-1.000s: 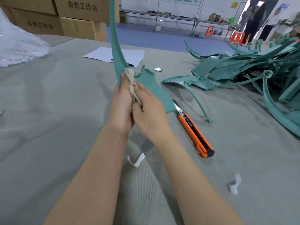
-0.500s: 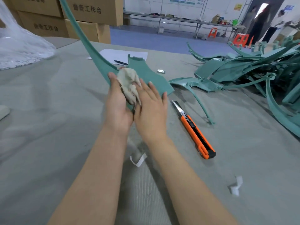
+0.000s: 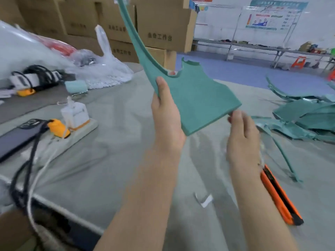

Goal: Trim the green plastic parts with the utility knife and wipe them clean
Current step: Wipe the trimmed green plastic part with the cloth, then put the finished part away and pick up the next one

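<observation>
Bare grey mat (image 3: pixel 117 160) lies open between power strip (image 3: pixel 82 132) and utility knife (image 3: pixel 280 196).

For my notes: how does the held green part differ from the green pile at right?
The held part is in the air, gripped by the left hand; the pile lies on the table, untouched. The held part is single; the pile holds several overlapping pieces. Both are green plastic.

Cardboard box (image 3: pixel 163 24): "工作台". Wall poster (image 3: pixel 272 17) text unreadable.
</observation>
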The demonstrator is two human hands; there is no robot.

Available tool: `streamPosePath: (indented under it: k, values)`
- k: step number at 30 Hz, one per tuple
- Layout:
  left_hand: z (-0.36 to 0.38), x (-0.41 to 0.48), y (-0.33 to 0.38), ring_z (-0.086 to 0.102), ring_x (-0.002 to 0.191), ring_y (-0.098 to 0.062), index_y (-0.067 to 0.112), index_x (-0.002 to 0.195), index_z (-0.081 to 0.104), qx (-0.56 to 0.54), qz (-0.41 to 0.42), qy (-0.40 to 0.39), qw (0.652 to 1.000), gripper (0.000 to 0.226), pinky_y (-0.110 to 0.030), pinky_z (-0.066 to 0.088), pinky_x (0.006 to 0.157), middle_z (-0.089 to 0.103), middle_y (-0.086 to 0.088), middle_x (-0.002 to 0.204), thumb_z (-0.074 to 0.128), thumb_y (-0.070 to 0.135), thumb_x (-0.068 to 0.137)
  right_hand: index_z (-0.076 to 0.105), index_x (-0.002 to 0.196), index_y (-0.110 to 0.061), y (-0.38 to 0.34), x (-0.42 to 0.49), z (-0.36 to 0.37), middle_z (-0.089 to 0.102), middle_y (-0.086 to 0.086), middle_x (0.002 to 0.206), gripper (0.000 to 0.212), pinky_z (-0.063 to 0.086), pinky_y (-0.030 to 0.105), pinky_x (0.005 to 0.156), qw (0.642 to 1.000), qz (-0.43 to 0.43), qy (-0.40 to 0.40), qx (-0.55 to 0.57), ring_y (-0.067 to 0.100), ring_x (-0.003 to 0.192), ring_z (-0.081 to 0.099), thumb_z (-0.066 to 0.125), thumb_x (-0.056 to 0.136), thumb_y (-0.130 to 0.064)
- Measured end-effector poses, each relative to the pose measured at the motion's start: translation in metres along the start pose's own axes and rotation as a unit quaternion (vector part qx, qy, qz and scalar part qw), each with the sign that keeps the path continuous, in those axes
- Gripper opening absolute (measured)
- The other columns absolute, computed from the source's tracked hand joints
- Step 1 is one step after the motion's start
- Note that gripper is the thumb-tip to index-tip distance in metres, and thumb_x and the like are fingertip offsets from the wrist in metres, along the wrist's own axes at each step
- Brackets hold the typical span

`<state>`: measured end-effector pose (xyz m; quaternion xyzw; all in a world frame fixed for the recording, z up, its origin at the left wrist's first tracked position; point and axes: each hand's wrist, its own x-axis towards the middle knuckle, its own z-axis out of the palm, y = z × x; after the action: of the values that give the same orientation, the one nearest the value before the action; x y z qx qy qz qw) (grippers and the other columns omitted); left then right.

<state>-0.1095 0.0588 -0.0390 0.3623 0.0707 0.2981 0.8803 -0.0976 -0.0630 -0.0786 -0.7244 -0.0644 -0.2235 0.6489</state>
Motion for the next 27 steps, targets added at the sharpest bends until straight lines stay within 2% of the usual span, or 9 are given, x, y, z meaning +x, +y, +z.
streamPosePath:
  k: [3, 6, 9, 13, 15, 18, 21, 24, 27]
  values:
    - [-0.019, -0.002, 0.047, 0.070, 0.095, -0.020, 0.017, 0.116, 0.060, 0.015, 0.110, 0.078, 0.991, 0.034, -0.039, 0.057, 0.085, 0.073, -0.001, 0.100, 0.040, 0.040, 0.102, 0.066, 0.099, -0.021, -0.035, -0.031, 0.059, 0.071, 0.006, 0.094, 0.028, 0.055, 0.032, 0.082, 0.942, 0.130, -0.208, 0.229, 0.017, 0.085, 0.066, 0.042, 0.102, -0.035]
    - [-0.064, -0.008, 0.100, 0.072, 0.087, -0.015, 0.031, 0.099, 0.059, 0.026, 0.205, 0.160, 0.965, 0.020, -0.035, 0.058, 0.077, 0.074, 0.010, 0.087, 0.041, 0.041, 0.101, 0.062, 0.101, -0.010, -0.064, -0.071, 0.120, 0.067, 0.009, 0.086, 0.021, 0.055, 0.037, 0.075, 0.903, 0.156, -0.332, 0.226, 0.024, 0.076, 0.061, 0.049, 0.100, -0.026]
    - [-0.125, -0.022, 0.151, 0.072, 0.082, -0.008, 0.036, 0.100, 0.056, 0.025, 0.285, 0.254, 0.924, 0.017, -0.025, 0.056, 0.066, 0.073, 0.015, 0.083, 0.040, 0.040, 0.102, 0.052, 0.078, -0.012, -0.086, -0.120, 0.176, 0.058, -0.004, 0.059, 0.024, 0.042, 0.022, 0.047, 0.872, 0.139, -0.426, 0.199, 0.012, 0.046, 0.049, 0.053, 0.098, -0.024]
    - [-0.220, -0.048, 0.211, 0.069, 0.091, -0.014, 0.015, 0.135, 0.049, 0.007, 0.335, 0.398, 0.854, 0.037, -0.021, 0.056, 0.064, 0.068, -0.003, 0.115, 0.041, 0.030, 0.103, 0.048, 0.069, -0.018, -0.107, -0.200, 0.247, 0.045, -0.014, 0.045, 0.031, 0.028, 0.016, 0.039, 0.829, 0.061, -0.534, 0.152, 0.003, 0.036, 0.038, 0.054, 0.098, -0.025]
    - [-0.269, -0.069, 0.228, 0.068, 0.090, -0.016, 0.009, 0.132, 0.051, 0.025, 0.341, 0.473, 0.812, 0.035, -0.021, 0.057, 0.064, 0.066, -0.008, 0.117, 0.042, 0.025, 0.103, 0.058, 0.080, -0.017, -0.108, -0.243, 0.276, 0.051, -0.016, 0.041, 0.019, 0.032, 0.017, 0.039, 0.794, 0.039, -0.595, 0.121, 0.000, 0.034, 0.044, 0.055, 0.097, -0.024]
    - [-0.334, -0.102, 0.230, 0.069, 0.085, -0.012, 0.014, 0.125, 0.053, 0.023, 0.309, 0.547, 0.778, 0.026, -0.025, 0.057, 0.066, 0.068, -0.001, 0.105, 0.045, 0.021, 0.101, 0.056, 0.111, -0.004, -0.093, -0.302, 0.308, 0.066, -0.001, 0.065, 0.023, 0.049, 0.025, 0.044, 0.713, 0.086, -0.695, 0.036, 0.010, 0.043, 0.060, 0.056, 0.097, -0.022]
    - [-0.396, -0.129, 0.205, 0.063, 0.107, -0.031, 0.005, 0.134, 0.048, -0.035, 0.178, 0.598, 0.781, 0.038, -0.041, 0.053, 0.090, 0.062, -0.015, 0.125, 0.049, 0.019, 0.099, 0.043, 0.130, -0.001, -0.062, -0.349, 0.321, 0.064, 0.016, 0.107, 0.045, 0.059, 0.044, 0.079, 0.665, 0.085, -0.736, -0.093, 0.032, 0.092, 0.069, 0.060, 0.094, -0.022]
    - [-0.428, -0.146, 0.174, 0.060, 0.108, -0.036, 0.000, 0.134, 0.047, -0.091, 0.029, 0.616, 0.782, 0.044, -0.047, 0.052, 0.085, 0.057, -0.022, 0.128, 0.052, 0.025, 0.097, 0.033, 0.143, -0.008, -0.032, -0.373, 0.315, 0.055, 0.014, 0.127, 0.058, 0.061, 0.040, 0.068, 0.619, 0.089, -0.762, -0.169, 0.031, 0.093, 0.068, 0.059, 0.093, -0.026]
    - [-0.426, -0.140, 0.167, 0.052, 0.119, -0.038, 0.008, 0.143, 0.036, -0.061, 0.002, 0.631, 0.773, 0.054, -0.053, 0.044, 0.100, 0.047, -0.016, 0.139, 0.051, 0.028, 0.095, 0.034, 0.145, -0.010, -0.020, -0.375, 0.312, 0.051, 0.010, 0.130, 0.059, 0.060, 0.030, 0.062, 0.596, 0.079, -0.778, -0.182, 0.029, 0.099, 0.065, 0.056, 0.095, -0.029]
